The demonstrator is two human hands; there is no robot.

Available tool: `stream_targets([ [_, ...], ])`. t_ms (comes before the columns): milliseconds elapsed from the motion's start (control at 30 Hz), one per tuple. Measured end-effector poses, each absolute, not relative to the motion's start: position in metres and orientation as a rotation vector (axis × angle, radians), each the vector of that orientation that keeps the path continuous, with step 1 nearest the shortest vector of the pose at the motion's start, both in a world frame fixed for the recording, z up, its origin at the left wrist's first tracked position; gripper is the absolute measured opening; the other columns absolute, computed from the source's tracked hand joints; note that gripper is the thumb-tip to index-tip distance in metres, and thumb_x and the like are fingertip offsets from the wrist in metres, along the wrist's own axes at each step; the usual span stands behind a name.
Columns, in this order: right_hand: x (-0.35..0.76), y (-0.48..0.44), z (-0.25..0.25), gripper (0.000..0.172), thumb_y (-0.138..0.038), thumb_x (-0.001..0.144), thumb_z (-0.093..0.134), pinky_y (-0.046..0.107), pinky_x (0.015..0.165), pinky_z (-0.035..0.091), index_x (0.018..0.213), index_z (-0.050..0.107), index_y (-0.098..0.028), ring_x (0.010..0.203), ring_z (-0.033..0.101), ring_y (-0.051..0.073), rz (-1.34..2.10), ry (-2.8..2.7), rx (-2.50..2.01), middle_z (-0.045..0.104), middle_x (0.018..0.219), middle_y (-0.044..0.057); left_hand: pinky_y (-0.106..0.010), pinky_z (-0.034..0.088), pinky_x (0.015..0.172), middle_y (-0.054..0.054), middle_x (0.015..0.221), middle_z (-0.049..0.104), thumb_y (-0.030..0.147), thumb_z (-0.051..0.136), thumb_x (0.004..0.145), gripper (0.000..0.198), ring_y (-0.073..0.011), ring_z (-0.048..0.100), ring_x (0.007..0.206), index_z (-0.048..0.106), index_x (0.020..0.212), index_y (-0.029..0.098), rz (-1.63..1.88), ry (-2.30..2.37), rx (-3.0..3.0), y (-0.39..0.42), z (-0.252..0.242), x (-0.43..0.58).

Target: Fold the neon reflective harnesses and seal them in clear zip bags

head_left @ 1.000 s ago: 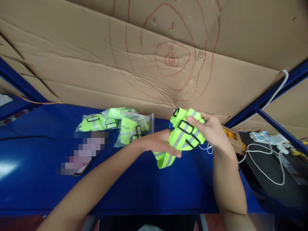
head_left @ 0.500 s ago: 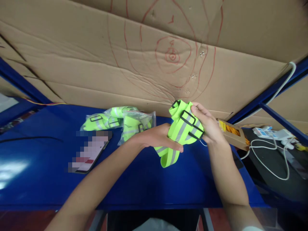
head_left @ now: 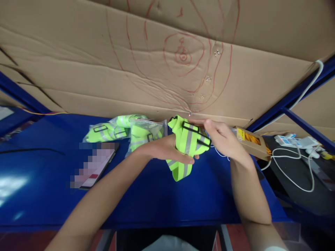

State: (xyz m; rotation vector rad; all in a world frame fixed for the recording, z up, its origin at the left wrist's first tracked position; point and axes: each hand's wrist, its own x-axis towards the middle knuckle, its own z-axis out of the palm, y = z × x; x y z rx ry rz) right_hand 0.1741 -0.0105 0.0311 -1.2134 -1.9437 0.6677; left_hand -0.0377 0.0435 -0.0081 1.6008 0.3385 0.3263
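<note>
left hand (head_left: 163, 150) is closed on a folded hi-vis strap bundle (head_left: 187, 138), neon yellow w/ grey reflective bands & black buckles. fingers wrap under it, thumb side at its left. the bundle is held just above the blue table (head_left: 170, 204), near the back edge, w/ one loose end hanging down below the hand. right hand (head_left: 223, 141) sits at the bundle's right side, fingers stretched out & touching its top right edge; can't tell if it really grips.

left of the hands, two clear bags of the same straps (head_left: 123, 130) lie on the table. phone (head_left: 95, 165) lies in front of them. a small box (head_left: 251, 141) & a white cable (head_left: 288, 170) are to the right. a cardboard sheet (head_left: 78, 69) w/ red rings stands behind.
</note>
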Motion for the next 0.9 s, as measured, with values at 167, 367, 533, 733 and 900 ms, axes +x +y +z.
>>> stream_targets([
  [167,0.17,-0.03,0.047,0.093,-0.061,0.075,0.085,0.047,0.115,0.049,0.155,0.049,-0.03,0.138,0.059,0.033,0.46,-2.212,-1.17,0.058,0.154,0.007,-0.024,0.056,0.069,0.002,0.08,0.072,0.02,0.085,0.071,0.024,-0.0137,0.068,0.074,0.07,0.09,0.017,0.339,0.367,1.532,0.027,0.006,-0.042],
  [367,0.157,-0.031,0.049,0.059,-0.05,0.087,0.079,0.038,0.113,0.052,0.141,0.064,-0.03,0.13,0.066,0.027,0.343,-2.12,-1.098,0.069,0.141,0.002,-0.023,0.056,0.065,-0.002,0.085,0.074,0.022,0.086,0.073,0.024,-0.0143,0.069,0.074,0.074,0.092,0.015,0.402,0.383,1.421,0.023,0.007,-0.037],
  [533,0.162,-0.025,0.042,0.047,-0.041,0.084,0.083,0.037,0.094,0.063,0.127,0.073,-0.026,0.108,0.075,0.025,0.297,-1.722,-1.109,0.077,0.125,0.002,-0.027,0.06,0.073,-0.006,0.09,0.078,0.028,0.086,0.077,0.03,-0.0184,0.075,0.082,0.073,0.1,0.014,0.641,0.533,1.311,0.024,0.012,-0.031],
  [733,0.158,-0.016,0.03,0.029,-0.049,0.084,0.081,0.021,0.033,0.043,0.091,0.077,-0.021,0.044,0.057,0.011,0.865,-1.406,-1.057,0.067,0.064,-0.004,-0.025,0.055,0.059,-0.002,0.081,0.076,0.052,0.071,0.09,0.035,-0.0162,0.07,0.065,0.072,0.097,0.017,0.568,0.706,1.818,0.023,0.028,-0.047],
  [900,0.149,-0.009,0.024,0.031,-0.05,0.081,0.083,0.021,0.032,0.044,0.085,0.075,-0.02,0.045,0.055,0.01,0.979,-1.267,-1.053,0.064,0.063,-0.004,-0.031,0.057,0.075,-0.002,0.092,0.079,0.066,0.068,0.088,0.049,-0.0217,0.073,0.083,0.073,0.107,0.021,0.665,0.875,2.108,0.034,0.016,-0.048],
])
